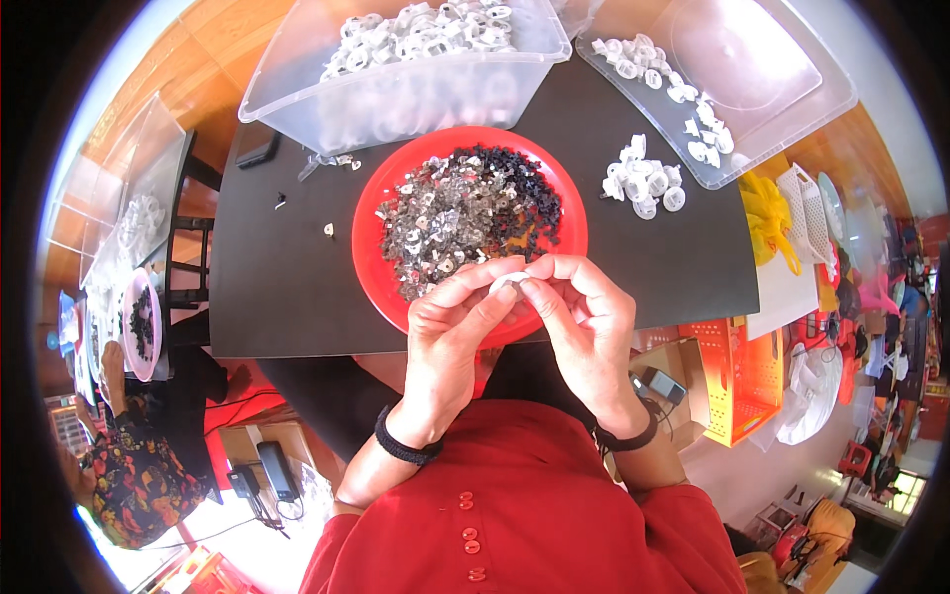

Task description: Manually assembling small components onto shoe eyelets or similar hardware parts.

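Observation:
Over the near rim of a red round basin (pixel 368 259), both my hands come together on one small white plastic piece (pixel 511 281). My left hand (pixel 450 322) pinches it between thumb and fingertips from the left. From the right, my right hand (pixel 584 322) pinches the same piece; the fingers hide much of its shape. Inside the basin lie many small metal and whitish parts (pixel 435 213), with small black parts (pixel 515 183) heaped toward the far right. A pile of white round plastic pieces (pixel 643 178) rests on the dark table, right of the basin.
A see-through bin (pixel 396 111) full of white pieces stands at the far side. Another see-through tub (pixel 752 148), at the far right, holds several white pieces. A dark phone-like object (pixel 257 148) lies far left. An orange crate (pixel 747 386) stands beyond the table's right edge. Another person's patterned sleeve (pixel 148 490) shows at left.

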`<state>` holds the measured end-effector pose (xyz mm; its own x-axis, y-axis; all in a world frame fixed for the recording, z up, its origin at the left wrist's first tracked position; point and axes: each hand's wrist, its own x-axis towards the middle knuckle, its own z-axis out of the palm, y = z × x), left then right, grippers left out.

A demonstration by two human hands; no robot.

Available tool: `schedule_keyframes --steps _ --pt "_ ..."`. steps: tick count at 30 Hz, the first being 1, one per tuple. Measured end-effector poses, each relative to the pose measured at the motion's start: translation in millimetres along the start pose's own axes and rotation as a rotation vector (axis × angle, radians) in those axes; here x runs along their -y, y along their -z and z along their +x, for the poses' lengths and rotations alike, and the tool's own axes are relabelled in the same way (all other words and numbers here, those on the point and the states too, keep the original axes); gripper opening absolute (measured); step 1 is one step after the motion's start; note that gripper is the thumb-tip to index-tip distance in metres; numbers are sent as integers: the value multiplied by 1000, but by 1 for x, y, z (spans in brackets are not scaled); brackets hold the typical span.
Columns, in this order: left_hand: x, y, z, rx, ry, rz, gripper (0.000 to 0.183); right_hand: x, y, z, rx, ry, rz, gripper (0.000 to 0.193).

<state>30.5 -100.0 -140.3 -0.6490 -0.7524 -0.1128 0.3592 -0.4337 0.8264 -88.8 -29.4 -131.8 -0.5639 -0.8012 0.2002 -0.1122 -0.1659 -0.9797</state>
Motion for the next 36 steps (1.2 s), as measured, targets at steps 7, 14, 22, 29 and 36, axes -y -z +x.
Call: schedule_keyframes --steps 7,14,22,29,36 --pt "3 -2 2 -8 -43 -5 24 2 -3 0 -12 -56 106 8" --pt "5 -4 1 17 -56 -60 26 2 -1 2 17 -93 188 8" --pt "0 -1 3 48 31 -118 31 1 4 10 -8 -152 181 8" --pt "2 0 3 20 5 -101 33 7 6 7 -26 241 -409 12" --pt "3 1 0 20 -61 6 34 3 0 7 28 398 -570 16"
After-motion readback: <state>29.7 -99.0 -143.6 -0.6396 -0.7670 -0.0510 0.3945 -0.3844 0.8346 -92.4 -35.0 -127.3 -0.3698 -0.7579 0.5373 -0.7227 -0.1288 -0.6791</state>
